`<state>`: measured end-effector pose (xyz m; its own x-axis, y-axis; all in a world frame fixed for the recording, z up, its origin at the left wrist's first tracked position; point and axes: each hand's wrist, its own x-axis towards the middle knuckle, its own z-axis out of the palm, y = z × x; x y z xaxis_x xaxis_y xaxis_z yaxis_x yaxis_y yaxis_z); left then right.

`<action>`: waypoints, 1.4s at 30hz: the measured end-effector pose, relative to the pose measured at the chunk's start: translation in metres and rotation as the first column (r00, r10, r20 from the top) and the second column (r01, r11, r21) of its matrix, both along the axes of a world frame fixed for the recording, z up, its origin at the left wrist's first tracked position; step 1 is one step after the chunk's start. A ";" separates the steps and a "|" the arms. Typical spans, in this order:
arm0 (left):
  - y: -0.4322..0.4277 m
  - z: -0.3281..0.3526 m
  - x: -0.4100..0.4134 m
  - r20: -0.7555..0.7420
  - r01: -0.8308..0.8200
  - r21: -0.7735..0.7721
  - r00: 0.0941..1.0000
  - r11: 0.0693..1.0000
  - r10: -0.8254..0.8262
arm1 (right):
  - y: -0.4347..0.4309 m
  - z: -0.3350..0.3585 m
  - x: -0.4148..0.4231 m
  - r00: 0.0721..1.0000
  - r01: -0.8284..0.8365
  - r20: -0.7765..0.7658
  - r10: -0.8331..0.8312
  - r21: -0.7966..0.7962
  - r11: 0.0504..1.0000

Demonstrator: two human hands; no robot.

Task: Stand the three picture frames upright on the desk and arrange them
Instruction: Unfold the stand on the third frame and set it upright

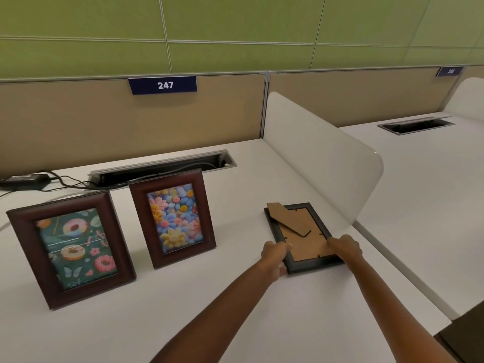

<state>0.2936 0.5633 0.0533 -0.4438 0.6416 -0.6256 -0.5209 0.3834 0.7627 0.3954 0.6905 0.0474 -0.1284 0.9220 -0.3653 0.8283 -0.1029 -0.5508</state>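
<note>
Two dark-brown picture frames stand upright on the white desk: the doughnut picture frame at the left and the flower picture frame in the middle. A black frame lies face down to the right, its brown cardboard back and folded-out stand showing. My left hand grips its near left edge. My right hand grips its near right corner.
A white curved divider rises just right of the black frame. Behind the frames is an open cable slot, with a black power adapter and cables at the far left. A beige partition with a "247" plate backs the desk.
</note>
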 end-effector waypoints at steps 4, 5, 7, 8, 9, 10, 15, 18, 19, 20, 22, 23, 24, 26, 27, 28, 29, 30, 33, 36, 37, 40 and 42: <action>-0.007 0.000 -0.011 -0.043 -0.013 -0.031 0.999 0.999 0.012 | -0.006 0.008 -0.001 0.989 -0.015 -0.150 0.007 -0.058 0.998; -0.008 0.000 -0.013 -0.048 -0.020 -0.032 0.999 0.999 0.018 | -0.008 0.011 -0.001 0.979 -0.012 -0.204 -0.006 -0.086 0.996; -0.011 0.000 -0.016 -0.056 -0.038 -0.038 0.998 0.999 0.036 | -0.011 0.017 -0.001 0.956 -0.009 -0.293 -0.032 -0.137 0.991; -0.012 0.001 -0.018 -0.055 -0.048 -0.036 0.997 0.998 0.046 | -0.012 0.019 -0.001 0.946 -0.010 -0.320 -0.042 -0.159 0.987; -0.013 0.003 -0.020 -0.046 -0.058 -0.027 0.997 0.998 0.057 | -0.013 0.022 0.000 0.940 -0.023 -0.339 -0.037 -0.171 0.985; -0.015 0.007 -0.023 -0.033 -0.066 -0.011 0.997 0.998 0.066 | -0.013 0.024 0.000 0.935 -0.047 -0.355 -0.017 -0.169 0.984; -0.029 0.043 -0.042 0.198 -0.157 0.139 0.972 0.978 0.127 | -0.008 0.029 0.002 0.860 -0.164 -0.497 0.112 -0.061 0.985; -0.037 0.059 -0.049 0.262 -0.212 0.175 0.951 0.962 0.162 | -0.014 0.030 -0.003 0.776 -0.289 -0.555 0.299 0.110 0.951; -0.039 0.062 -0.051 0.280 -0.225 0.183 0.945 0.957 0.169 | -0.016 0.029 -0.006 0.741 -0.349 -0.545 0.392 0.187 0.918; -0.041 0.065 -0.052 0.299 -0.234 0.188 0.939 0.954 0.171 | -0.018 0.027 -0.009 0.713 -0.381 -0.533 0.455 0.251 0.890; -0.045 0.071 -0.054 0.334 -0.244 0.199 0.927 0.949 0.168 | -0.021 0.025 -0.018 0.632 -0.393 -0.601 0.489 0.295 0.871; -0.047 0.074 -0.054 0.347 -0.247 0.212 0.923 0.946 0.163 | -0.023 0.026 -0.024 0.579 -0.376 -0.680 0.451 0.268 0.887; -0.048 0.077 -0.055 0.349 -0.247 0.226 0.924 0.942 0.158 | -0.024 0.028 -0.028 0.539 -0.351 -0.737 0.407 0.242 0.904; -0.050 0.082 -0.058 0.328 -0.235 0.266 0.934 0.935 0.141 | -0.026 0.033 -0.034 0.489 -0.303 -0.782 0.386 0.262 0.916; -0.050 0.083 -0.059 0.300 -0.217 0.285 0.945 0.933 0.129 | -0.026 0.035 -0.036 0.477 -0.296 -0.780 0.405 0.292 0.910; -0.050 0.084 -0.060 0.248 -0.186 0.292 0.962 0.938 0.113 | -0.026 0.037 -0.037 0.488 -0.272 -0.777 0.399 0.299 0.915; -0.050 0.083 -0.061 0.166 -0.140 0.284 0.982 0.949 0.095 | -0.026 0.039 -0.037 0.481 -0.256 -0.783 0.394 0.304 0.918; -0.050 0.081 -0.062 0.064 -0.079 0.260 0.996 0.963 0.064 | -0.023 0.039 -0.038 0.480 -0.240 -0.784 0.394 0.314 0.918; -0.049 0.078 -0.067 -0.149 0.078 0.196 0.988 0.977 -0.049 | -0.017 0.041 -0.040 0.464 -0.231 -0.787 0.406 0.335 0.914; -0.045 0.077 -0.072 -0.205 0.112 0.171 0.976 0.979 -0.076 | -0.011 0.039 -0.043 0.441 -0.240 -0.796 0.415 0.342 0.909; -0.043 0.076 -0.074 -0.224 0.116 0.150 0.971 0.982 -0.081 | -0.010 0.039 -0.044 0.421 -0.259 -0.805 0.418 0.336 0.906; -0.037 0.070 -0.083 -0.248 0.117 0.125 0.965 0.985 -0.083 | -0.005 0.036 -0.049 0.391 -0.326 -0.825 0.409 0.291 0.899; -0.034 0.070 -0.084 -0.217 0.081 0.173 0.975 0.982 -0.042 | -0.003 0.033 -0.052 0.378 -0.368 -0.829 0.412 0.273 0.889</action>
